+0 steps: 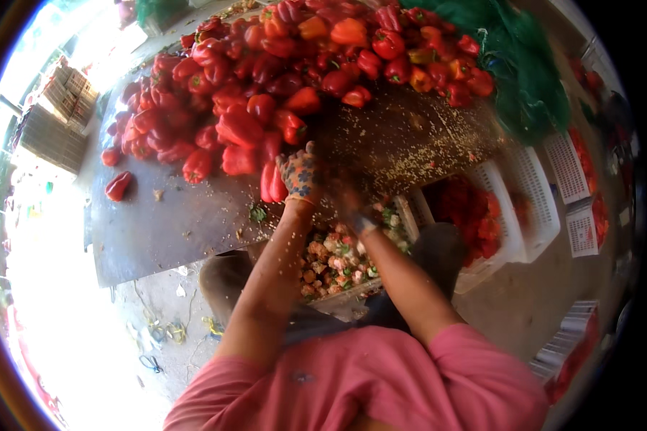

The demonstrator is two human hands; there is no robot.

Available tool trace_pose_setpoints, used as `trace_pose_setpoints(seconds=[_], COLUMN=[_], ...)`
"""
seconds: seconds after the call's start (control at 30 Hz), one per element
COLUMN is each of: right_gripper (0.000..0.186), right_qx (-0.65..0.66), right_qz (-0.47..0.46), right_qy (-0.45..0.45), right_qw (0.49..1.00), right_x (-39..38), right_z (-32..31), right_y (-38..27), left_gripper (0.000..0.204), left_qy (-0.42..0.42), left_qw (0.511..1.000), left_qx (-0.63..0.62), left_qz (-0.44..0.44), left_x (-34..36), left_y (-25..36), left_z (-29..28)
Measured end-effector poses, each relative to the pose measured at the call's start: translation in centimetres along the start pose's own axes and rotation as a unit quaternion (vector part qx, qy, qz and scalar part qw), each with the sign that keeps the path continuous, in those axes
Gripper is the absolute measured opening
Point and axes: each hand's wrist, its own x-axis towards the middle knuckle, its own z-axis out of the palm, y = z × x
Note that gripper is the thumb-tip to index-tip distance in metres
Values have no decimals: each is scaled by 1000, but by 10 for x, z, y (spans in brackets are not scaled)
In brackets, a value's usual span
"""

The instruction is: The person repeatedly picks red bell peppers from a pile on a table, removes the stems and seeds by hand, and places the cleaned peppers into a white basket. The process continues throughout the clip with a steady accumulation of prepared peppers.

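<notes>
A red pepper [272, 181] is gripped by the gloved left hand [299, 174] at the bench's [165, 215] near edge; the right hand [349, 208] is blurred — its grip cannot be told. A large pile of peppers [280, 65] remains uncut — a crate of cores [334, 262] sits partly filled below.

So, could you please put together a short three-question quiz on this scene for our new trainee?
1. True or false: the left hand wears a patterned work glove and touches a red bell pepper on the seed-strewn metal table.
2. What fills the crate below the table edge, between the forearms? A) pepper cores and stems B) whole green peppers C) water
3. Is the right hand sharp or motion-blurred?

Key: 1 true; 2 A; 3 motion-blurred, so its grip cannot be told.
</notes>
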Motion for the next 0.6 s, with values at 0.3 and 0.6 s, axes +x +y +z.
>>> trace_pose_setpoints(seconds=[0.3,0.6], right_gripper=[43,26], right_qx=[-369,-318], right_qz=[-6,63], right_qy=[-58,106], right_qw=[928,940], right_x=[-83,-92], right_z=[-43,-15], right_y=[-96,-111], left_gripper=[29,49], left_qy=[77,-86], left_qw=[968,991], left_qx=[-181,-67], left_qz=[156,-83], left_x=[-54,-8], left_y=[11,53], left_z=[36,43])
